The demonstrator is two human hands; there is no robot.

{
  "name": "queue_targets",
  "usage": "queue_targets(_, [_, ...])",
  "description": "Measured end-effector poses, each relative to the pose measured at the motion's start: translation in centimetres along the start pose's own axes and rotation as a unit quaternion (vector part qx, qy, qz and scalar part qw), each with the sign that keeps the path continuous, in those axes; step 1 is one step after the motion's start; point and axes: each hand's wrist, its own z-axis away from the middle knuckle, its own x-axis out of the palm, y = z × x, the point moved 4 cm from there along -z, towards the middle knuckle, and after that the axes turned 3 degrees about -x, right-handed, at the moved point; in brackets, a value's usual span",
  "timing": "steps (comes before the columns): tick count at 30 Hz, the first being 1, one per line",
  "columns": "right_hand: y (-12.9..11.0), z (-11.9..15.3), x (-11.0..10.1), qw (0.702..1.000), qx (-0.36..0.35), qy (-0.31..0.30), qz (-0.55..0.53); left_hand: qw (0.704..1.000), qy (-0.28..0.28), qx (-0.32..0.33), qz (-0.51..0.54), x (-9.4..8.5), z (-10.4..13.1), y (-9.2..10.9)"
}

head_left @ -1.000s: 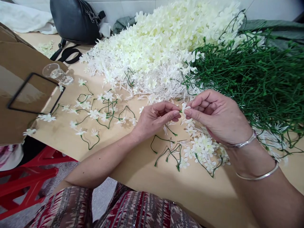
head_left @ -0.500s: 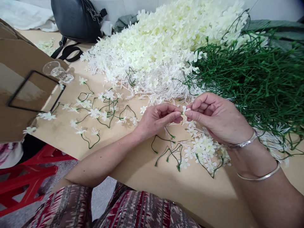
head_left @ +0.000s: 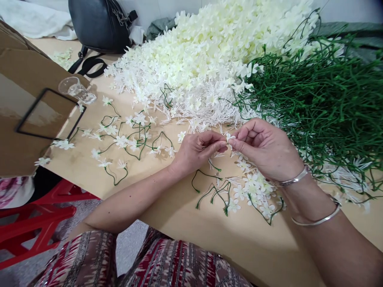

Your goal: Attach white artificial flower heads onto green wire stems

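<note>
My left hand (head_left: 201, 149) is closed in a pinch on a green artificial stem, most of it hidden by the fingers. Opposite it, my right hand (head_left: 259, 145) pinches a small white artificial flower (head_left: 229, 136) between thumb and forefinger. The two sets of fingertips meet at the flower's base. Below the hands lie several loose green stems (head_left: 214, 195) and a small heap of white flowers (head_left: 259, 185). To the left, flowers joined to green stems (head_left: 131, 137) are spread over the table (head_left: 167, 191).
A large pile of white flowers (head_left: 191, 59) rises at the back, beside a mass of green stems (head_left: 326, 95). At left are a cardboard box (head_left: 26, 107), a clear plastic cup (head_left: 77, 89) and a black bag (head_left: 98, 26). Red stools (head_left: 38, 227) stand below the table edge.
My right hand has moved slightly left, bringing the flower closer against my left fingertips. The whole view has shifted a little. The flowers and stems on the table lie as before.
</note>
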Motion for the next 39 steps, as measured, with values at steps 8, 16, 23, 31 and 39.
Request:
queue_targets(8, [0.0, -0.2, -0.7, 0.998, -0.012, 0.041, -0.040, 0.995, -0.004, -0.014, 0.097, 1.2, -0.4, -0.8])
queue_targets(16, [1.0, -0.3, -0.2, 0.997, -0.006, 0.051, -0.057, 0.994, -0.001, -0.046, 0.104, 1.1, -0.5, -1.7])
queue_targets(23, [0.8, 0.2, 0.4, 0.998, -0.020, 0.054, 0.003, 0.996, 0.003, -0.042, 0.072, 1.1, -0.3, -1.7])
queue_targets(31, [0.9, 0.0, 0.7, 0.999, -0.007, 0.043, 0.031, 0.998, 0.019, -0.041, 0.041, 1.0, -0.1, -1.9])
queue_targets(39, [0.2, -0.8, -1.4, 1.000, -0.005, -0.004, 0.021, 0.996, 0.007, -0.010, 0.091, 1.5, -0.4, -0.9])
